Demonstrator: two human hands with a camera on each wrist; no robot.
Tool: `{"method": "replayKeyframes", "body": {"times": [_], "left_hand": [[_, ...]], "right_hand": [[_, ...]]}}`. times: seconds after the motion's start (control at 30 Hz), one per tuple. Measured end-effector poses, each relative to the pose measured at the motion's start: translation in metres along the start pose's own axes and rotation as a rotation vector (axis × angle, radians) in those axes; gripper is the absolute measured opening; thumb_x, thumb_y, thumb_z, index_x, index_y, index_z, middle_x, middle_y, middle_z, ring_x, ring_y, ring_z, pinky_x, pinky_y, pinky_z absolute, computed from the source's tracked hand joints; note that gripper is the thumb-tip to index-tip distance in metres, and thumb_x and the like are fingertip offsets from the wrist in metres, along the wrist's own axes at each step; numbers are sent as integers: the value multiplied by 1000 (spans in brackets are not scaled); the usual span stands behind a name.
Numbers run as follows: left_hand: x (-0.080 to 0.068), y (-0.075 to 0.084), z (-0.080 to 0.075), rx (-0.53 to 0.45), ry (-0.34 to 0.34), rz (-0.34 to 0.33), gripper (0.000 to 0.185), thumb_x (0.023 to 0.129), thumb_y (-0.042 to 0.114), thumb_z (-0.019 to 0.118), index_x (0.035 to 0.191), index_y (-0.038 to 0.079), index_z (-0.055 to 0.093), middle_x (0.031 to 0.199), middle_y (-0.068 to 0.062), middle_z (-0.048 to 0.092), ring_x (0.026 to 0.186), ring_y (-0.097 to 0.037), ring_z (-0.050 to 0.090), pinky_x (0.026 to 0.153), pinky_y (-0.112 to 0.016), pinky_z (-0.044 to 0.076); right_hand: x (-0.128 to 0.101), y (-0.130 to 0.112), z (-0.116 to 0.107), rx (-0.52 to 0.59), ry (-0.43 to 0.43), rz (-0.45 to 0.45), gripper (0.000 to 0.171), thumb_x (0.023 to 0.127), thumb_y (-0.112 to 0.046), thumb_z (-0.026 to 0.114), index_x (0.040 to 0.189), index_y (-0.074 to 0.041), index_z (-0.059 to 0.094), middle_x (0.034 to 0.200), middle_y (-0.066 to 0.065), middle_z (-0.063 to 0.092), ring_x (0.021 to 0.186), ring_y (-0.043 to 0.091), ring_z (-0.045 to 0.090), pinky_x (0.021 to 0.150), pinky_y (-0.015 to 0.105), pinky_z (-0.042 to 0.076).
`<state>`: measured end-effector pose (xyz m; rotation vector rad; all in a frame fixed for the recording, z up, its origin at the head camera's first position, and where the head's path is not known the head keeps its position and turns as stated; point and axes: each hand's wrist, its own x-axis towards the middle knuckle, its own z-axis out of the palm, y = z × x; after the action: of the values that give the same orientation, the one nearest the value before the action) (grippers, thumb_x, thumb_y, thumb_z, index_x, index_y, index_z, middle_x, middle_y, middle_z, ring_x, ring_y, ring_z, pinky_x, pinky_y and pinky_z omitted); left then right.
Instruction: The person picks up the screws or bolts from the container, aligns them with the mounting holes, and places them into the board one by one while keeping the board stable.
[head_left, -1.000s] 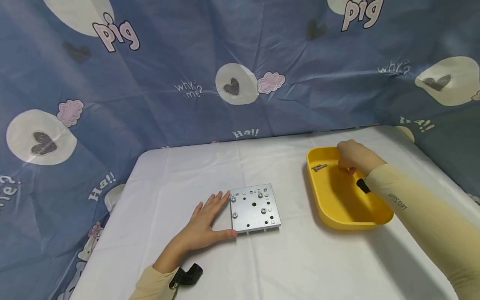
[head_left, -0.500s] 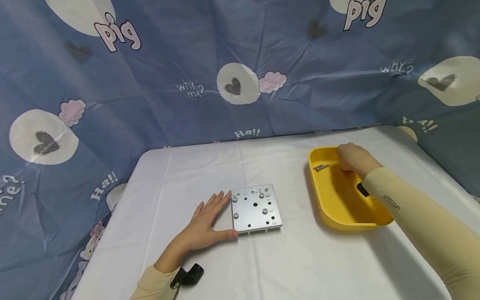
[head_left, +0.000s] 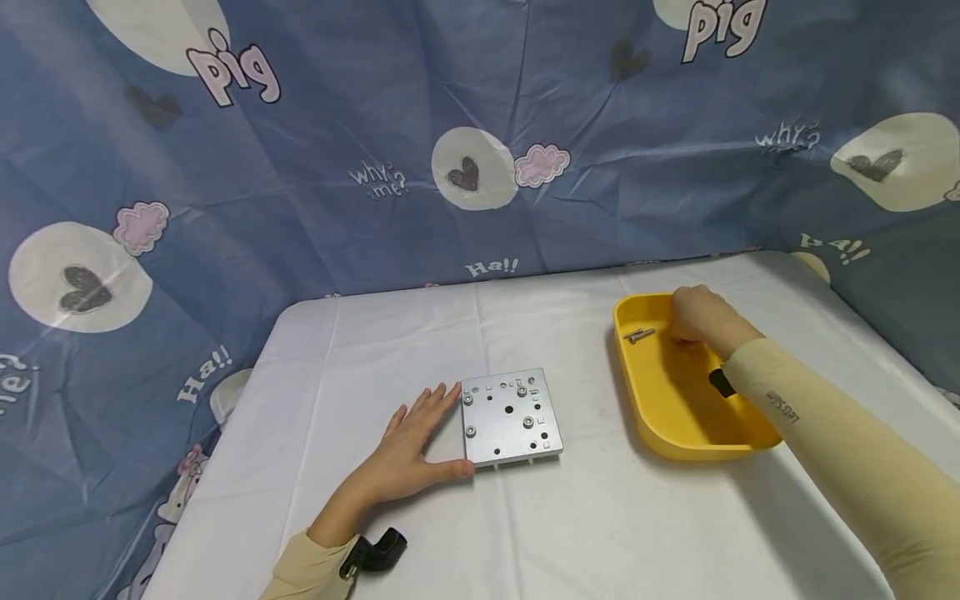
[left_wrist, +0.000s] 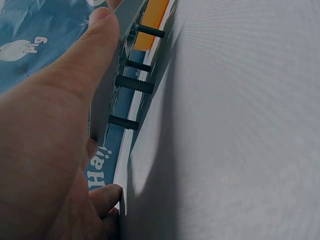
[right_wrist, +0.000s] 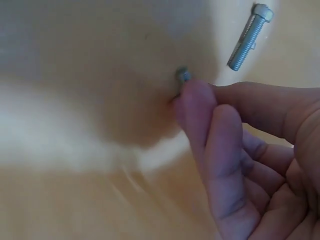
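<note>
Left hand (head_left: 408,450) lay flat, fingers straight, against the left edge of the metal plate (head_left: 512,415). Right hand (head_left: 693,314) reached into the yellow tray (head_left: 667,433), fingertips (right_wrist: 195,100) pinching a small screw (right_wrist: 183,75). A loose bolt (right_wrist: 248,37) lay just beyond those fingers.

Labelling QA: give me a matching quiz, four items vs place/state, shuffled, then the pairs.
Items:
1 metal plate
2 yellow tray
3 loose bolt
4 left hand

Place/state:
A lying inside the tray, ahead of the right hand
B flat on the cloth against the plate's left edge
C raised on screws, middle of the table
D on the table's right side

Pairs: 1-C, 2-D, 3-A, 4-B
</note>
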<state>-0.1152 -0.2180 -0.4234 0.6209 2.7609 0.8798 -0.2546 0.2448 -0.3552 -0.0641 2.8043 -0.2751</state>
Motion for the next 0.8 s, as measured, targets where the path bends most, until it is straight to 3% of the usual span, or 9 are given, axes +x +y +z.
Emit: {"method": "replayKeyframes", "body": {"times": [0.17,0.3,0.43,0.67,0.8], "left_hand": [[0,0,1,4,3,8,115,83,63,85,173,28,23,180,-14,21,167,-45,17,131,-75,6],[0,-1,1,2,6,11,114,83,64,84,173,29,23,180,-15,21,166,-45,18,131,-75,6],[0,-1,0,-2,7,9,114,83,64,85,173,29,24,180,-15,22,166,-46,18,131,-76,6],[0,-1,0,1,9,7,114,83,64,85,173,29,23,180,-14,22,166,-46,18,131,-75,6],[0,-1,0,0,12,11,115,83,64,85,173,29,23,180,-14,21,166,-46,18,131,-75,6]], "right_hand": [[0,4,1,134,-36,46,6,81,-2,68,80,3,66,63,9,64,54,16,61,55,24,49],[-1,9,1,231,-60,46,18,86,-8,73,68,-4,71,58,3,69,55,13,67,60,23,52],[-1,13,0,260,-67,47,20,86,-13,74,67,-7,73,56,-1,67,56,11,64,65,22,48],[0,18,4,315,-60,19,16,90,-19,75,82,-4,76,68,-2,73,66,9,69,77,26,54],[-1,19,7,373,-82,15,15,91,-15,76,92,0,76,71,-4,73,66,5,70,73,22,57]]}}
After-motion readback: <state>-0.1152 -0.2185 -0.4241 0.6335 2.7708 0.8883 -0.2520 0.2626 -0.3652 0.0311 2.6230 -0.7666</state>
